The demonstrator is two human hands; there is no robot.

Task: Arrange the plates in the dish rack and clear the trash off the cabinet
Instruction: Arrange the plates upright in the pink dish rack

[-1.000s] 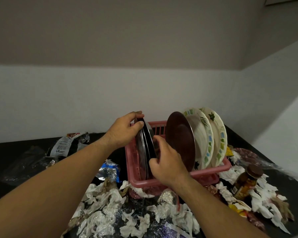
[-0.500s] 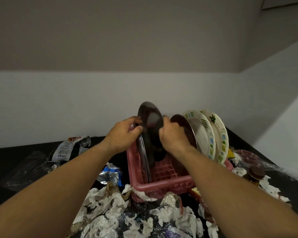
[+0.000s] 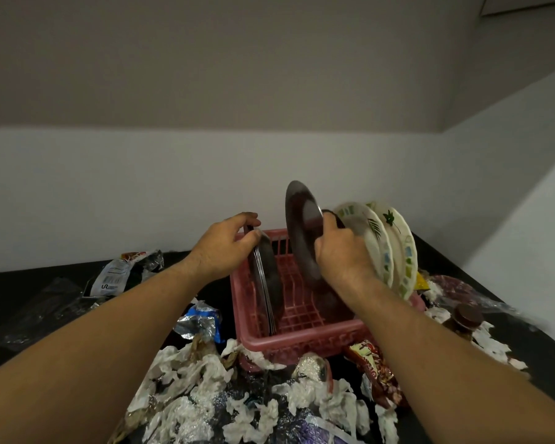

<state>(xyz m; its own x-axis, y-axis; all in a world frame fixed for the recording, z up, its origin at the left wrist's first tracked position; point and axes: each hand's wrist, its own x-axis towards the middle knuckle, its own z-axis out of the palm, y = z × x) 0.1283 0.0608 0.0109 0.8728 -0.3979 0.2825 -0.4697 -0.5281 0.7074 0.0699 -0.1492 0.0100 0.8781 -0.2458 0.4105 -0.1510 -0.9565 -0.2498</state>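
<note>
- A steel plate (image 3: 297,219) stands on edge, lifted over the middle of the pink dish rack (image 3: 302,338).
- The right hand (image 3: 340,254) grips its rim with curled fingers.
- The left hand (image 3: 221,248) pinches the top of a stack of steel plates (image 3: 267,274) at the rack's left end.
- Two floral plates (image 3: 380,243) lean at the rack's right end.
- Crumpled tissues (image 3: 199,373), wrappers and a jar (image 3: 465,318) lie around the rack on the black cabinet (image 3: 0,278).

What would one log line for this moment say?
left hand: grips steel plates upright in pink dish rack | right hand: holds dark plate upright, beside floral plates | tissue trash uncleared on cabinet
</note>
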